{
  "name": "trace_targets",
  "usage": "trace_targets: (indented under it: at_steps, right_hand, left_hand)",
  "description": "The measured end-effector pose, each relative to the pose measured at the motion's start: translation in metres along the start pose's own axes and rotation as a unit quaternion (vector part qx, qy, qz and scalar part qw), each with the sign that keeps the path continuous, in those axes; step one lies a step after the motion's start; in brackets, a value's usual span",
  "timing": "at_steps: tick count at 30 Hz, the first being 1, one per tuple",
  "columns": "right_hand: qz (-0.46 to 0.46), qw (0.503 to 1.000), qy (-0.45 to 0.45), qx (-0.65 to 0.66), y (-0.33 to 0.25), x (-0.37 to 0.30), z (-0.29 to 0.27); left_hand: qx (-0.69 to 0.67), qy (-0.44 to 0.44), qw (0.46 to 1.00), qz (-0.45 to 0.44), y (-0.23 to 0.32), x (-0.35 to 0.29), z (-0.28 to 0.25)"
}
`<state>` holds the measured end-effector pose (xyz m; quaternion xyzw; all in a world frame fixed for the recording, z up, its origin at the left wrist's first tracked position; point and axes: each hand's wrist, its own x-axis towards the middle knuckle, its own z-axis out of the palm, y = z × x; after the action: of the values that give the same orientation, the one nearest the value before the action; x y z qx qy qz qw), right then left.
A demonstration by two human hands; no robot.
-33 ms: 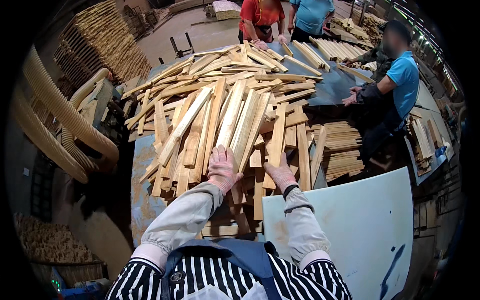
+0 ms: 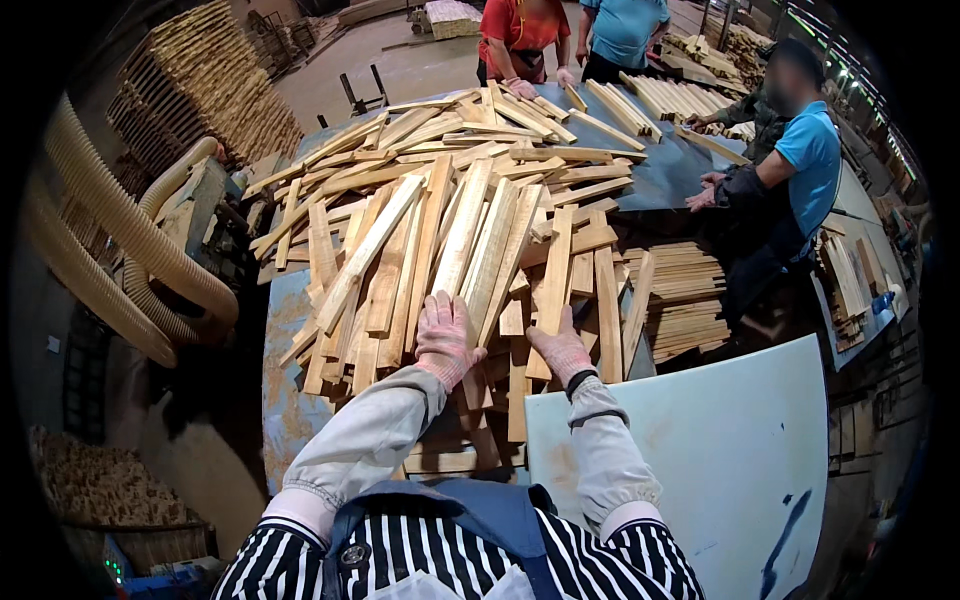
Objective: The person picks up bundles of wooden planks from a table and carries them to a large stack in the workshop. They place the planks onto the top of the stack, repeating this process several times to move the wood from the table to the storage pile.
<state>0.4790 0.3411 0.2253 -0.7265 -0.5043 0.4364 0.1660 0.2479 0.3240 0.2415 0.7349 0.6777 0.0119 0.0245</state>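
A big heap of pale wooden slats (image 2: pixel 470 230) covers a blue-grey metal table (image 2: pixel 285 400) in front of me. Both my hands wear pinkish work gloves. My left hand (image 2: pixel 445 335) lies flat, fingers apart, on the near ends of several long slats. My right hand (image 2: pixel 560 348) is just to its right, curled over the near end of one upright-lying slat (image 2: pixel 555 265). My grey sleeves and striped apron fill the lower edge.
A white board (image 2: pixel 720 450) lies at my right. Neat slat stacks (image 2: pixel 685 290) sit beyond it. A person in a blue shirt (image 2: pixel 800 160) leans on the table's right side, and two more people (image 2: pixel 570 35) stand at the far end. Beige suction hoses (image 2: pixel 120 250) curve along the left.
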Motion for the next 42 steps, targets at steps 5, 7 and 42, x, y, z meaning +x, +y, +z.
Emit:
trace_targets:
  at_steps: [5,7,42]
  right_hand:
    - [-0.056,0.979,0.043,0.191,0.021,0.046,0.024]
    - [-0.087,0.931,0.052,0.35,0.03,0.063,0.028]
    - [-0.064,0.98,0.02,0.186,0.008,0.038,0.01]
  left_hand:
    - [0.003,-0.015,1.0,-0.026,-0.001,0.003,0.003]
    - [0.001,-0.022,0.999,-0.024,0.002,0.007,0.003]
    - [-0.058,0.116,0.992,-0.009,-0.127,0.076,-0.015]
